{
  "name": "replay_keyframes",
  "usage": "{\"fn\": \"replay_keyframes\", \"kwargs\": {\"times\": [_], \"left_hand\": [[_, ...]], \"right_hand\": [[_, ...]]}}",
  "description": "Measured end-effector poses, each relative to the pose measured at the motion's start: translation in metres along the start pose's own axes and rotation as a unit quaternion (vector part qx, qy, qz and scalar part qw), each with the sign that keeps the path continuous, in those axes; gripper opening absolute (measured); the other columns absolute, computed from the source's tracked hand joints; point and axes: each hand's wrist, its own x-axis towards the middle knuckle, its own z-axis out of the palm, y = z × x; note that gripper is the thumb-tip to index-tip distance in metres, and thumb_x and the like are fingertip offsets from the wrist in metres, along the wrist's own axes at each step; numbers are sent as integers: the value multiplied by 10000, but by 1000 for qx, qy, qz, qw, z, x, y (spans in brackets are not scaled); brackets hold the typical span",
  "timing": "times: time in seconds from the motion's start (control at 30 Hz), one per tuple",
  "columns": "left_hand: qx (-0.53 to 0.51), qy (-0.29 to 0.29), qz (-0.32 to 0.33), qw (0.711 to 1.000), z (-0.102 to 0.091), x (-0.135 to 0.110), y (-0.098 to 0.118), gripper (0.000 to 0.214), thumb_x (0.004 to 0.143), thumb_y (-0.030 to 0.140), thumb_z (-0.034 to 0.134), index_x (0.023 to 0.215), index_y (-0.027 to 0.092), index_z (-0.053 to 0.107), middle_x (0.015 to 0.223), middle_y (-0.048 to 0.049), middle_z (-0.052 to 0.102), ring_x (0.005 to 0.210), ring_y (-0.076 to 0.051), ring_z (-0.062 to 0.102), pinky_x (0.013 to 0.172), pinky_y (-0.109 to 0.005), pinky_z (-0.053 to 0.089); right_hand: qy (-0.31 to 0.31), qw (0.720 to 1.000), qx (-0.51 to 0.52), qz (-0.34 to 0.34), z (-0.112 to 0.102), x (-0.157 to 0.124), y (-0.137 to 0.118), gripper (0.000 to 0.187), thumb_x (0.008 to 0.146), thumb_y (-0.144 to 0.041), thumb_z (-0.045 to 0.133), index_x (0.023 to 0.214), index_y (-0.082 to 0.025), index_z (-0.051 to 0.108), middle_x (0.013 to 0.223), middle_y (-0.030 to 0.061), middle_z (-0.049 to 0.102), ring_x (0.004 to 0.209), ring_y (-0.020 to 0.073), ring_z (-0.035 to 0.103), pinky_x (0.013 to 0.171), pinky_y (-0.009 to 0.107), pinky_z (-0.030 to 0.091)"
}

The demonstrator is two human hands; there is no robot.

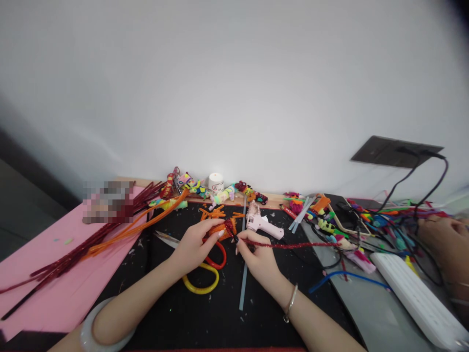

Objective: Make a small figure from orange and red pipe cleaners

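Observation:
My left hand [196,244] is closed around a small orange-and-red pipe cleaner figure [220,230]. Pressed near its right side, my right hand [258,254] pinches a glittery red pipe cleaner [296,245], whose long end stretches out to the right. The fingertips of both hands almost meet, and they partly hide the join. Under my left hand lie scissors [202,292] with one red and one yellow handle loop. A pale pink glue gun [266,226] rests just behind my right hand. Short orange pipe cleaner pieces [212,212] lie behind the figure.
Red pipe cleaners [84,243] and orange ones [135,227] lie across a pink sheet [32,274] at left. A long glue stick [242,288] crosses the black mat [164,322]. At right are a white power strip [414,298], cables and another person's hand [441,242].

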Motion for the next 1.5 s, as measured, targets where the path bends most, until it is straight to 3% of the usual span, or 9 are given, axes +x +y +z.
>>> {"fn": "replay_keyframes", "kwargs": {"times": [0.2, 0.37, 0.5, 1.07, 1.3, 1.5], "left_hand": [[-117, -58, -60, 990, 3, 1, 2, 346, 858, 363, 523, 1115, 154, 622, 1059, -92, 686, 902, -216, 634, 802, -320, 501], [-148, -108, -76, 980, 2, 0, 4, 349, 855, 384, 514, 1109, 176, 634, 920, -53, 681, 696, -156, 581, 634, -258, 474], [-200, -137, -94, 966, 2, 0, 3, 323, 862, 358, 505, 1089, 162, 624, 801, -16, 628, 613, -115, 509, 586, -227, 428], [-221, -153, -110, 957, 4, 2, 2, 341, 847, 411, 505, 1036, 148, 609, 739, 0, 554, 596, -110, 467, 573, -229, 395], [-282, -179, -150, 931, 2, 2, 7, 354, 825, 430, 535, 1011, 139, 615, 736, -5, 565, 569, -98, 445, 555, -223, 372], [-261, -205, -136, 933, 3, 0, 6, 309, 852, 412, 508, 982, 151, 610, 796, -15, 586, 607, -104, 486, 585, -228, 404]], "right_hand": [[39, 998, 47, 1, 0, 0, 5, 67, 822, -204, 497, 831, -191, 562, 748, 8, 572, 658, 140, 527, 575, 239, 420], [52, 994, 91, 10, 0, 0, 7, 176, 822, -173, 464, 982, -212, 529, 879, 30, 610, 709, 148, 554, 630, 258, 449], [25, 993, 112, 34, 1, -2, 10, 241, 839, -176, 439, 1069, -224, 494, 830, 9, 617, 673, 143, 570, 619, 260, 454], [24, 986, 162, 40, 2, 0, 13, 164, 845, -245, 486, 1001, -213, 525, 729, -10, 569, 614, 135, 552, 566, 250, 453], [17, 982, 182, 46, 0, -1, 10, 186, 864, -343, 474, 976, -207, 532, 634, -35, 523, 543, 127, 518, 539, 247, 439], [15, 982, 177, 65, 1, -1, 15, 230, 881, -376, 447, 1003, -192, 510, 603, -35, 544, 484, 117, 488, 477, 231, 396]]}}
